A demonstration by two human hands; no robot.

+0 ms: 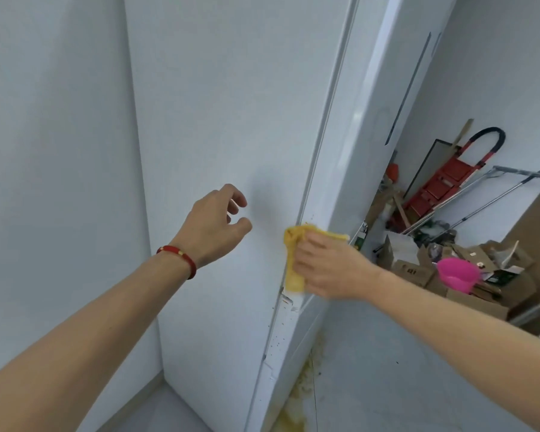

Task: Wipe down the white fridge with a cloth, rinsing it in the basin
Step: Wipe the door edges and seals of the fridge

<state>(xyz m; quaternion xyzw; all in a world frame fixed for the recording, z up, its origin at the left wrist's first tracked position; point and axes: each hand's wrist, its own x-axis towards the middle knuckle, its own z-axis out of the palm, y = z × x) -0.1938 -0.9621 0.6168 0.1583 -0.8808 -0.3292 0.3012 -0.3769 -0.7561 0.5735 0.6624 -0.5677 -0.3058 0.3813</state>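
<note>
From the head view, the white fridge stands tall in a corner, its side panel facing the camera. The right hand presses a yellow cloth flat against the fridge's front corner edge, fingers straight and close together over the fabric. The left hand hovers near the side panel, fingers loosely curled and holding nothing, a red bracelet at its wrist. Right of the fridge, a pink basin rests among cardboard boxes.
</note>
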